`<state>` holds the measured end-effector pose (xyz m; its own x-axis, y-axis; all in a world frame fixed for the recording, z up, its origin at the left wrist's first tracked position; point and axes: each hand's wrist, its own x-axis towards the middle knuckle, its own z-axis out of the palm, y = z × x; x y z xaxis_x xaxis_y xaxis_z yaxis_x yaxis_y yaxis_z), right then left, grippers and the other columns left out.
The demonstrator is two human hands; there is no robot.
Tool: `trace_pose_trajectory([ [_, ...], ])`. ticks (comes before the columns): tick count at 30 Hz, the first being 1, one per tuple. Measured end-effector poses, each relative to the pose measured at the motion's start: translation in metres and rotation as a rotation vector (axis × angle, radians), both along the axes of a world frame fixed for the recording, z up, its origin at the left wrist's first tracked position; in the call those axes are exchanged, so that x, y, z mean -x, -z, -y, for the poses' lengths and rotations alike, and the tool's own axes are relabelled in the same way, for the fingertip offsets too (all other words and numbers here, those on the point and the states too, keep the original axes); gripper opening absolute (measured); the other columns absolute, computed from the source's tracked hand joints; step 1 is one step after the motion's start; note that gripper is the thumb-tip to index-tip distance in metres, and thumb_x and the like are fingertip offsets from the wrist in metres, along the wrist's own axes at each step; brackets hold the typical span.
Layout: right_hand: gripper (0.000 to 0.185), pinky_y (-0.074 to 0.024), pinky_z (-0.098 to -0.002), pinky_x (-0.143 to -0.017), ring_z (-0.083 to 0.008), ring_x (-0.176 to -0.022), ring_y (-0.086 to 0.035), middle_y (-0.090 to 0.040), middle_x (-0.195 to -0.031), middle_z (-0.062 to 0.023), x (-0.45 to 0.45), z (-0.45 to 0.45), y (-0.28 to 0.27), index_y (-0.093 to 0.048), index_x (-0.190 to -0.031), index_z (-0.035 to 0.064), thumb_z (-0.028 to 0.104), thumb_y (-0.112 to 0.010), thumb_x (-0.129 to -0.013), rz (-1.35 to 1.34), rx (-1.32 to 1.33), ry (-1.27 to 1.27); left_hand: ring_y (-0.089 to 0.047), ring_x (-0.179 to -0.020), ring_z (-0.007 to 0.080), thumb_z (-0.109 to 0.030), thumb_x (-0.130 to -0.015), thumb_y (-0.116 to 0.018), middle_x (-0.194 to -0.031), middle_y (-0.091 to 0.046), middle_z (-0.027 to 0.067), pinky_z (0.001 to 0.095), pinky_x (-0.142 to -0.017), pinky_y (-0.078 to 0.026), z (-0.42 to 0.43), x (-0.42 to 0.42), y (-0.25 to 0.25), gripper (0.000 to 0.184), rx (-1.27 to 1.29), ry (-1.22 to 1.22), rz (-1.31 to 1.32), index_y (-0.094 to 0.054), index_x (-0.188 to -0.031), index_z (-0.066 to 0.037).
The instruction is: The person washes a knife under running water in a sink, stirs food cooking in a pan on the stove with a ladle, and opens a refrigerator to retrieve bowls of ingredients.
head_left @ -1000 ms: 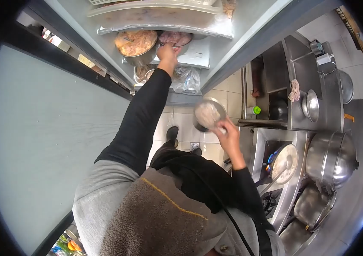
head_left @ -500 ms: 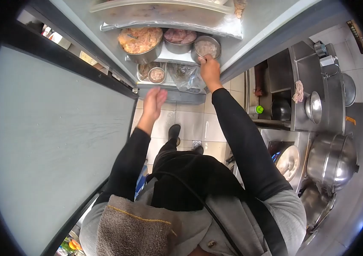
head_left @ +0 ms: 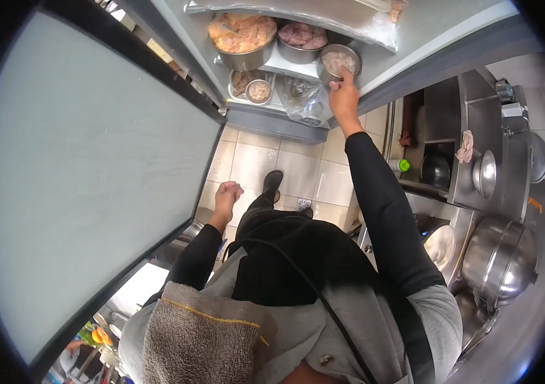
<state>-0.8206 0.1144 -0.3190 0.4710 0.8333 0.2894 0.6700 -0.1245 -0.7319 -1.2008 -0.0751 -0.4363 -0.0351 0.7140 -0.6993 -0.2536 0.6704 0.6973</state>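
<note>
My right hand (head_left: 344, 101) reaches into the open fridge and grips the near rim of a round steel container (head_left: 357, 72) that holds pale, minced-looking food (head_left: 336, 61). One finger hooks over the rim while the thumb stays outside. To its left stand a steel container of dark pink meat (head_left: 302, 36) and a larger steel pot (head_left: 247, 60) of orange-tinted meat pieces. My left hand (head_left: 226, 196) hangs low over the floor, fingers curled in, with nothing visible in it.
The fridge door (head_left: 93, 185) stands open on the left. A lower shelf holds a small bowl (head_left: 258, 91) and a clear plastic bag (head_left: 303, 99). On the right are a steel counter (head_left: 490, 173), a large lidded pot (head_left: 499, 259) and a pan (head_left: 439, 246).
My left hand has dropped back from the fridge toward my body, and its fingers have curled. My right hand remains at the same container. The camera view has shifted.
</note>
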Motion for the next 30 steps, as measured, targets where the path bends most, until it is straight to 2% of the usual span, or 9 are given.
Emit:
trace_pose_trajectory([
  [5, 0.053, -0.0502, -0.0384, -0.071, -0.0279, -0.075, -0.062, -0.062, -0.092, -0.0143, 0.019, 0.086, -0.025, -0.045, -0.136, 0.0047, 0.008, -0.066, -0.087, -0.160, -0.051, -0.093, -0.053, -0.058, 0.0131, -0.012, -0.089, -0.058, -0.074, -0.057, 0.0033, 0.0249, -0.051, -0.044, 0.102, 0.117, 0.069, 0.022, 0.109, 0.133, 0.180, -0.049, -0.108, -0.005],
  [6, 0.052, -0.0501, -0.0365, -0.069, -0.0250, -0.073, -0.061, -0.062, -0.091, -0.0132, 0.022, 0.113, -0.021, -0.045, -0.135, 0.0039, 0.009, -0.065, -0.087, -0.179, -0.049, -0.121, -0.055, -0.058, 0.0163, -0.014, -0.090, -0.055, -0.075, -0.057, 0.0050, 0.0269, -0.052, -0.048, 0.119, 0.114, 0.046, 0.016, 0.312, -0.258, -0.111, -0.051, -0.104, -0.005],
  [7, 0.051, -0.0498, -0.0350, -0.067, -0.0237, -0.071, -0.061, -0.061, -0.089, -0.0126, 0.023, 0.141, -0.012, -0.045, -0.135, 0.0041, 0.011, -0.065, -0.088, -0.171, -0.011, -0.157, -0.060, -0.069, 0.0197, -0.016, -0.090, -0.058, -0.074, -0.058, 0.0071, 0.0302, -0.058, -0.050, 0.135, 0.140, 0.028, 0.010, 0.363, -0.420, 0.090, -0.057, -0.097, -0.008],
  [8, 0.051, -0.0495, -0.0334, -0.064, -0.0224, -0.069, -0.060, -0.060, -0.088, -0.0120, 0.022, 0.170, -0.002, -0.046, -0.134, 0.0042, 0.012, -0.065, -0.088, -0.159, 0.026, -0.188, -0.061, -0.075, 0.0221, -0.016, -0.089, -0.060, -0.081, -0.059, 0.0084, 0.0321, -0.060, -0.051, 0.133, 0.138, -0.016, 0.012, 0.347, -0.461, -0.224, -0.057, -0.095, -0.006],
  [14, 0.038, -0.0497, -0.0310, -0.063, -0.0208, -0.067, -0.060, -0.063, -0.087, -0.0110, 0.022, 0.320, 0.031, -0.054, -0.124, 0.0068, 0.010, -0.065, -0.089, -0.304, 0.358, -0.196, -0.059, -0.065, 0.0166, -0.011, -0.081, -0.071, -0.091, -0.061, 0.0076, 0.0282, -0.057, -0.054, 0.138, 0.260, -0.113, 0.019, 0.261, -0.555, -0.440, -0.058, -0.093, -0.003],
  [17, 0.035, -0.0507, -0.0320, -0.065, -0.0214, -0.069, -0.062, -0.064, -0.087, -0.0110, 0.017, 0.344, 0.022, -0.055, -0.122, 0.0070, 0.010, -0.065, -0.088, -0.454, 0.466, -0.268, -0.059, -0.067, 0.0140, -0.005, -0.075, -0.071, -0.080, -0.062, 0.0048, 0.0237, -0.057, -0.048, 0.138, 0.296, -0.146, 0.020, 0.046, -0.001, -0.606, -0.061, -0.092, -0.006],
  [22, 0.033, -0.0522, -0.0342, -0.069, -0.0234, -0.074, -0.065, -0.066, -0.088, -0.0119, 0.009, 0.344, -0.002, -0.056, -0.118, 0.0052, 0.014, -0.066, -0.088, -0.419, 0.382, -0.356, -0.065, -0.081, 0.0221, -0.002, -0.073, -0.072, -0.094, -0.066, 0.0113, 0.0339, -0.062, -0.052, 0.160, 0.314, -0.163, 0.031, 0.103, 0.319, -0.829, -0.063, -0.103, 0.000],
  [26, 0.031, -0.0524, -0.0342, -0.070, -0.0256, -0.078, -0.066, -0.066, -0.090, -0.0134, 0.007, 0.345, -0.014, -0.058, -0.114, 0.0052, 0.016, -0.068, -0.087, -0.432, 0.285, -0.447, -0.063, -0.108, 0.0283, -0.014, -0.085, -0.065, -0.112, -0.068, 0.0168, 0.0453, -0.092, -0.047, 0.180, 0.320, -0.145, 0.040, -0.239, 1.379, -1.390, -0.058, -0.123, -0.001],
  [30, 0.032, -0.0516, -0.0367, -0.074, -0.0294, -0.085, -0.066, -0.066, -0.097, -0.0164, 0.006, 0.364, -0.017, -0.057, -0.115, 0.0028, 0.018, -0.065, -0.089, -0.401, 0.216, -0.558, -0.054, -0.121, 0.0329, -0.020, -0.086, -0.066, -0.127, -0.062, 0.0169, 0.0439, -0.108, -0.036, 0.155, 0.224, -0.153, 0.038, -0.397, 1.244, -1.517, -0.063, -0.121, -0.004],
])
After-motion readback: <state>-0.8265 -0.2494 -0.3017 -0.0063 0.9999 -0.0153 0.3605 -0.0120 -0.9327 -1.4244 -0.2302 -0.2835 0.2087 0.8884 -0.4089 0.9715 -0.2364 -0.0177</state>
